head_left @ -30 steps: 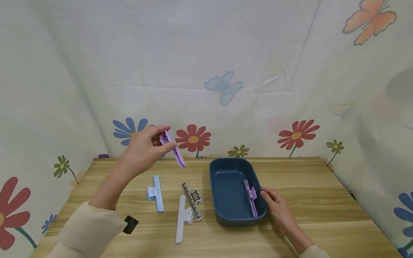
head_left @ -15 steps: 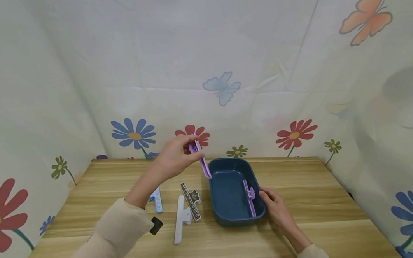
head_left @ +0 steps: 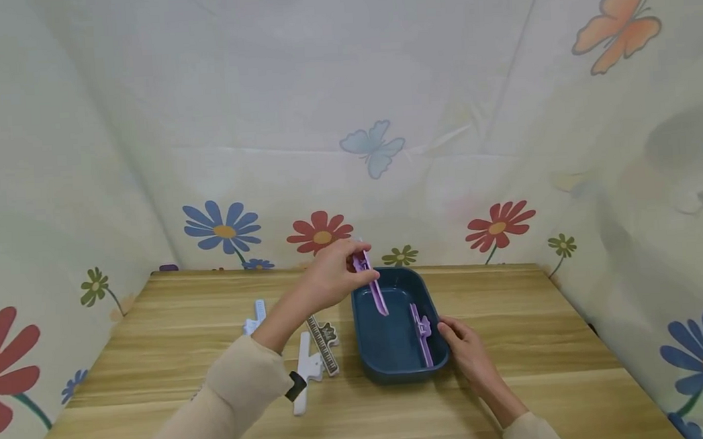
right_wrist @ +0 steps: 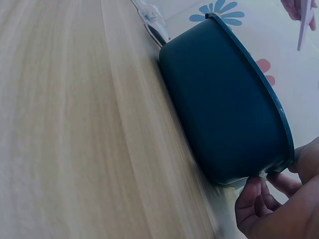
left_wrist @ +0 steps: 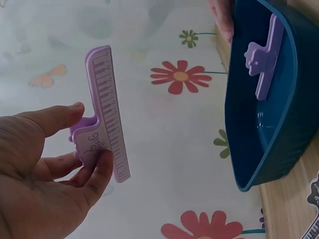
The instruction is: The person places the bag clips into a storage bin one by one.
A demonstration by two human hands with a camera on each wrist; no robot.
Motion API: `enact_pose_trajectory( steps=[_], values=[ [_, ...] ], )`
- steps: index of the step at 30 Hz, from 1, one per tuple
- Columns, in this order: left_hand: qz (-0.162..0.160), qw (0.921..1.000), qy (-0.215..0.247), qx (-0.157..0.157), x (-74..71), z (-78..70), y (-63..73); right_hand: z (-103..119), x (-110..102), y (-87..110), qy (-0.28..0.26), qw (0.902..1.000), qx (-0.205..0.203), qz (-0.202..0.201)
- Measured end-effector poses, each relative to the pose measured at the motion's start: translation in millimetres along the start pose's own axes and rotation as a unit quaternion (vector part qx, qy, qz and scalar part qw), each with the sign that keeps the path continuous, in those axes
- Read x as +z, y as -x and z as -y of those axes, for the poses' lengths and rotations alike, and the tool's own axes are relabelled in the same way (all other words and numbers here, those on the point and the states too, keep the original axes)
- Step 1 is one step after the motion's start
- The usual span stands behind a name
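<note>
My left hand (head_left: pixel 333 273) pinches a purple clip (left_wrist: pixel 107 112) with a piano-key pattern along its bar, between thumb and fingers. In the head view this clip hangs tilted above the left far part of a dark blue plastic bin (head_left: pixel 389 376). Against the bin's right inner wall lies another purple clip (head_left: pixel 422 335). My right hand (head_left: pixel 472 356) grips the bin's right side near the front corner, with the thumb at the rim and fingers on the outer wall (right_wrist: pixel 224 109).
Left of the bin, a black-and-white piano-key clip (head_left: pixel 324 345) and a white clip (head_left: pixel 302 374) lie on the wooden table (head_left: pixel 549 342). Further left is a light blue clip (head_left: pixel 255 317), partly behind my left forearm. A flower-printed curtain (head_left: pixel 445 194) surrounds the table.
My left hand has carried the purple clip rightward and slightly down, from over the table's far left to above the bin. My right hand and the bin keep their places.
</note>
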State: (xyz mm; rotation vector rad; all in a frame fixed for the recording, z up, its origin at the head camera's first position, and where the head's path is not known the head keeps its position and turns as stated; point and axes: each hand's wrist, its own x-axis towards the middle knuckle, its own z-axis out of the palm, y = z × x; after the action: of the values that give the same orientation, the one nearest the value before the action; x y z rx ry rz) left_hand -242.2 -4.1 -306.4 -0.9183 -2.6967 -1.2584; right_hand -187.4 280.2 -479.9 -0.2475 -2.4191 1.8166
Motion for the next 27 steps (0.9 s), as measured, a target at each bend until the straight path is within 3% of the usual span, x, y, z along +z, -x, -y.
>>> enact_pose_trajectory(
  steps=[6,16,27],
  values=[
    [0.007,0.9999,0.010,-0.009,15.1,-0.9,-4.9,-0.1,-0.6,-1.0,0.001,1.0000,-0.003,0.000],
    [0.025,0.9996,0.016,0.002,39.9,-2.8,-11.4,1.5,1.3,-2.4,-0.006,1.0000,-0.008,0.002],
    [0.045,0.9988,0.012,-0.015,69.8,3.4,-14.5,1.0,2.3,-0.4,-0.014,0.9999,-0.009,0.000]
  ],
)
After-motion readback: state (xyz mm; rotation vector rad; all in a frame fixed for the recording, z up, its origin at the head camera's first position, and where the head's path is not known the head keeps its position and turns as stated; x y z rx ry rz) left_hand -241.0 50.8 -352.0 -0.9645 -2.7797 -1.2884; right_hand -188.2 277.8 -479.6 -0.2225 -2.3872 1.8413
